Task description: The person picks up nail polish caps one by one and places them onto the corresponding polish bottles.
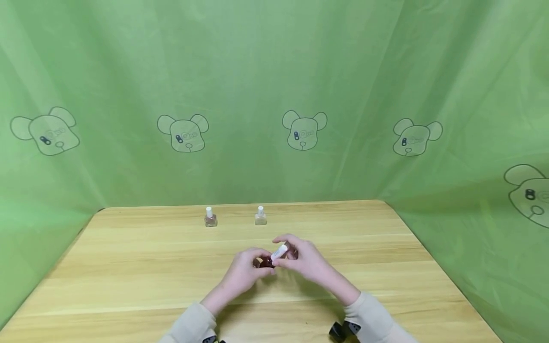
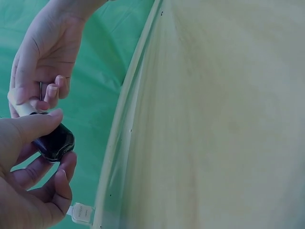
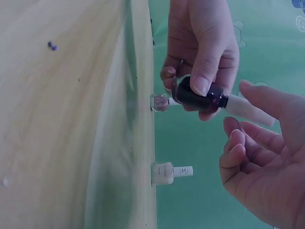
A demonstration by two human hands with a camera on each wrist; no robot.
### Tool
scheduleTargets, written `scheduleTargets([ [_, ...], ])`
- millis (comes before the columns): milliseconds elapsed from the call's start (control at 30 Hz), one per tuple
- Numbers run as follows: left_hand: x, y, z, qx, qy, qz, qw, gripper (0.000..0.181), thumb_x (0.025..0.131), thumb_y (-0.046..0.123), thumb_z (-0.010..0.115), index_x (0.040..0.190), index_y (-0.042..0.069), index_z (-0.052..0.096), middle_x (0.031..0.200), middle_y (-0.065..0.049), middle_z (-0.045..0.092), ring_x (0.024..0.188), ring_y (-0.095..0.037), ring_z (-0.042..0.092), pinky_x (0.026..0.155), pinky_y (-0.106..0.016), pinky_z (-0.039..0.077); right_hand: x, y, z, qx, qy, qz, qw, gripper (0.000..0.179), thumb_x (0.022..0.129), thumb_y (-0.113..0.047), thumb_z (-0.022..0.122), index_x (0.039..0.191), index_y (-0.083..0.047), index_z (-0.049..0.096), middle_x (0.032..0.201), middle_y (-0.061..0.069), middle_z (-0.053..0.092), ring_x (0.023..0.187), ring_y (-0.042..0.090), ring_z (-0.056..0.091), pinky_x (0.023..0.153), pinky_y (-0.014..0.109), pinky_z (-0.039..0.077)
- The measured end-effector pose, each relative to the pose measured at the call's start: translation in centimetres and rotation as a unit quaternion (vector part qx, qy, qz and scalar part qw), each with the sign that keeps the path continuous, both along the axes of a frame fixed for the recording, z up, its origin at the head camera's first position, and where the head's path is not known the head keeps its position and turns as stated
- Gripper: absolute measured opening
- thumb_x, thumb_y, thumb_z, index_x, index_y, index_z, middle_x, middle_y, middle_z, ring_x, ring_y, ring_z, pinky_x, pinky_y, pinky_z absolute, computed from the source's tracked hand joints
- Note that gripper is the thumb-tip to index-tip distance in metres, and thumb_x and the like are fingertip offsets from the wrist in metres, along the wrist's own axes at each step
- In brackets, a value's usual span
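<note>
My left hand [image 1: 243, 272] grips a nail polish bottle [image 3: 188, 98] with very dark red polish, thumb on one side and fingers on the other. The bottle is tilted above the table, and its long white cap [image 1: 279, 253] points up and to the right in the head view. My right hand [image 1: 306, 258] holds that cap between thumb and curled fingers, its index finger raised. The cap sits against the bottle's neck. In the left wrist view the dark bottle [image 2: 55, 143] shows between my left thumb and fingertips.
Two more white-capped nail polish bottles stand upright near the table's back edge: a pinkish bottle [image 1: 210, 221] on the left and a clear bottle [image 1: 260, 219] to its right. Green cloth [image 1: 244, 157] with bear-head outlines hangs behind and beside the wooden table [image 1: 141, 267].
</note>
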State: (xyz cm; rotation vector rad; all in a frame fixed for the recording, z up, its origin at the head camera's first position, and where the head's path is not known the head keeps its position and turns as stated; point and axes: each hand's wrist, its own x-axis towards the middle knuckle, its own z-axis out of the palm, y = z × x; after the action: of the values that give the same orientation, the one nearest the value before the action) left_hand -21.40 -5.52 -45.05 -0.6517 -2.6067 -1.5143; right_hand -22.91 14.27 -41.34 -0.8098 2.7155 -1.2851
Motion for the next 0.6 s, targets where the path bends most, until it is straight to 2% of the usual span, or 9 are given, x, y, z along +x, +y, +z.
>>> scheduleTargets([
  [200,-0.4,-0.3,0.2,0.042,-0.062,0.001,0.9972,0.029,0.08,0.017,0.079,0.107,0.008,0.07,0.105,-0.012,0.073,0.069,-0.009,0.061,0.057,-0.021,0.052,-0.9,0.6,0.1,-0.073,-0.017,0.009,0.9971,0.042,0.085,-0.022,0.074,0.121,-0.005,0.061,0.095,0.009,0.067,0.081,0.008,0.059,0.072,0.022,0.053],
  [300,-0.6,-0.4,0.3,0.054,-0.08,0.003,0.9953,0.031,0.08,0.018,0.079,0.108,0.008,0.07,0.105,-0.012,0.072,0.067,-0.01,0.059,0.054,-0.023,0.052,-1.2,0.8,0.0,-0.113,-0.034,0.015,0.9929,0.039,0.087,-0.018,0.071,0.122,-0.003,0.061,0.107,0.014,0.068,0.091,0.01,0.061,0.08,0.024,0.054],
  [467,-0.4,-0.5,0.4,0.054,-0.09,0.0,0.9945,0.031,0.081,0.017,0.078,0.108,0.007,0.07,0.105,-0.013,0.072,0.066,-0.009,0.059,0.053,-0.023,0.05,-1.1,0.7,-0.3,-0.138,-0.034,0.036,0.9893,0.04,0.091,-0.016,0.067,0.128,-0.004,0.059,0.124,0.016,0.066,0.105,0.013,0.063,0.089,0.024,0.054],
  [600,-0.2,-0.4,0.3,0.049,-0.092,-0.004,0.9945,0.031,0.081,0.017,0.078,0.109,0.007,0.07,0.104,-0.013,0.072,0.066,-0.008,0.058,0.053,-0.021,0.05,-0.8,0.6,-0.4,-0.137,-0.022,0.033,0.9898,0.036,0.091,-0.018,0.067,0.126,-0.009,0.063,0.125,0.01,0.067,0.106,0.018,0.065,0.09,0.025,0.053],
])
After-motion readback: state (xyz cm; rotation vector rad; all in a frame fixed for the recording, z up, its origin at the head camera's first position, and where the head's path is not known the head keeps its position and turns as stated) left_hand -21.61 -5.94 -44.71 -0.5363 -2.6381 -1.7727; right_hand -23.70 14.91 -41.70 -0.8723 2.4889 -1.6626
